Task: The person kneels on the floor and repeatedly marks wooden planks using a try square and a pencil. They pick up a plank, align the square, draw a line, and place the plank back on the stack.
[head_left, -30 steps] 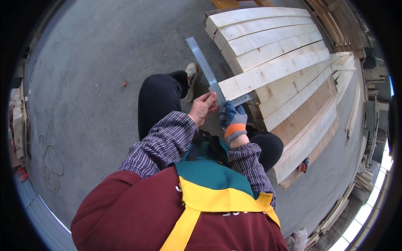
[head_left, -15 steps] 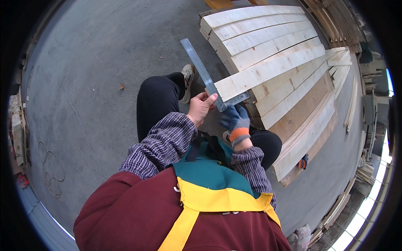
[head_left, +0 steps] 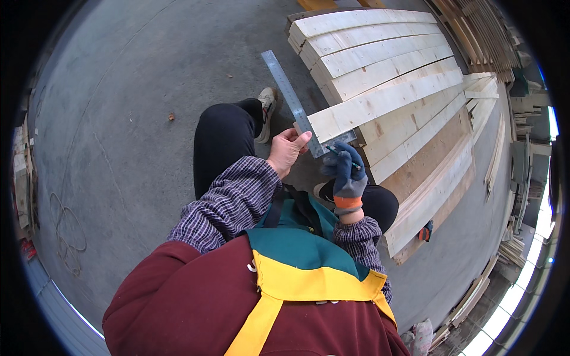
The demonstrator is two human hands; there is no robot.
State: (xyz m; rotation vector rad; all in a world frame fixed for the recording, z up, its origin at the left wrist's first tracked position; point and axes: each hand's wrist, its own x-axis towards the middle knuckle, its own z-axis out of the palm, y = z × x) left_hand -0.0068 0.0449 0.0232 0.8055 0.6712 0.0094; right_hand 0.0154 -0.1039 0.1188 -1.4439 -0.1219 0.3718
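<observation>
Head-worn fisheye view; steeply downward

Pretty sure we're in a woodworking shop, what with stacked pale boards [head_left: 386, 99], leaning brown slats [head_left: 472, 37] and grey concrete floor [head_left: 148, 83].

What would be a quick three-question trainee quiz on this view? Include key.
1. Open: what does the right hand, in a blue-grey glove with an orange cuff, hold?
2. True or false: the left hand is gloved too.
3. Multiple choice: the silver, L-shaped metal square sits at which part of the long, pale wooden board?
A) the far end
B) the middle
C) the end nearest the hands

Key:
1. A thin, dark, pencil-like stick.
2. False: the left hand is bare, gripping the square.
3. C.
</observation>
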